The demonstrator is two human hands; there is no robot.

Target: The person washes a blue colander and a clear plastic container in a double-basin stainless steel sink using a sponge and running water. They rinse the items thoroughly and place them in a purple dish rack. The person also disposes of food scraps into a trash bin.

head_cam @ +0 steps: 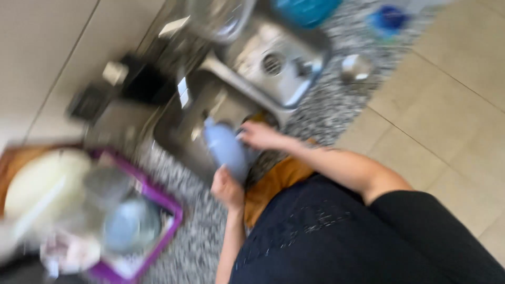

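The view is blurred and tilted. My left hand (pixel 227 186) grips the lower end of a pale blue bottle (pixel 225 150) held over the near basin of a steel sink (pixel 184 129). My right hand (pixel 260 135) is on the bottle's upper side, fingers wrapped against it. An orange cloth or garment (pixel 273 181) lies under my right forearm at the sink's edge.
A purple dish rack (pixel 158 197) with a bowl, a glass and a pale plate stands at the left on the speckled counter (pixel 202 231). The far basin (pixel 273 63) has a round drain. A small metal cup (pixel 356 67) and blue items (pixel 389 18) sit beyond. Beige tiles (pixel 452 105) are at the right.
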